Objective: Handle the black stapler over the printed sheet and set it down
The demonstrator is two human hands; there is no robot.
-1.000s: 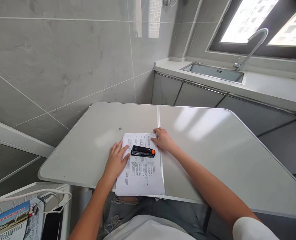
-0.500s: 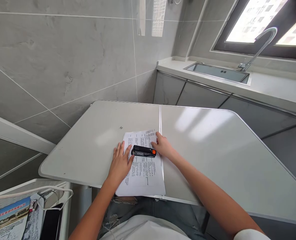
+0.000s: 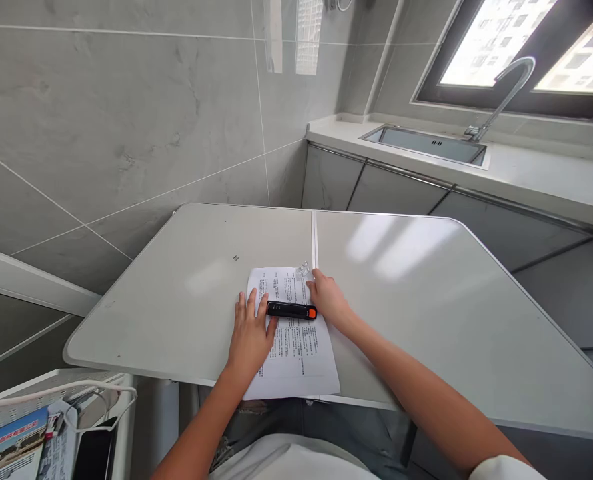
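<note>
Printed sheets of paper lie on the white table with a black stapler across them, its orange-red end to the right. My left hand rests on the left part of the paper, fingers spread, the fingertips beside the stapler's left end. At the upper right edge of the paper, my right hand pinches the corner between thumb and finger. That corner is curled up and wrinkled. How many sheets are there I cannot tell.
Two small staples lie on the table beyond the paper. At lower left a white stand holds a phone, leaflets and a white cable. A counter with a sink and tap stands beyond.
The paper's upper right corner has curled up more in my right hand. The stapler has turned, so its top now faces me. The view has shifted slightly.
</note>
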